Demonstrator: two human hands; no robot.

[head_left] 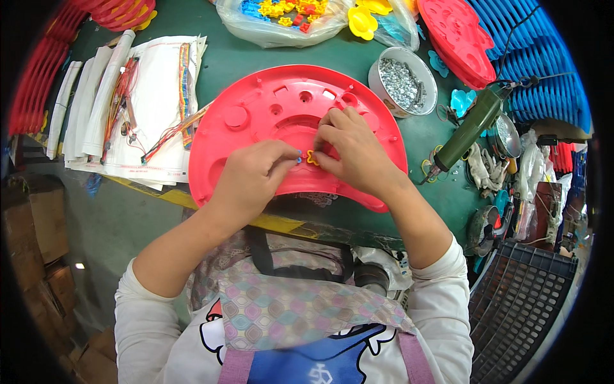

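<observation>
A red curved plastic panel (214, 137) lies on the green table in front of me, studded with posts, round wells and holes. Over its inner curve my left hand (252, 169) pinches a small blue plastic piece (299, 157) between thumb and fingertips. Close beside it, a small yellow star-shaped piece (313, 158) is held in the fingertips of my right hand (350, 148). The two pieces are almost touching. My right fingers cover part of the panel, so what lies under them is hidden.
A white bowl of screws (427, 96) stands right of the panel, near a green electric screwdriver (476, 125). Wires (118, 105) lie on white bags (150, 83) at left. Behind is a bag of small coloured pieces (268, 32); blue panels (543, 70) are stacked far right.
</observation>
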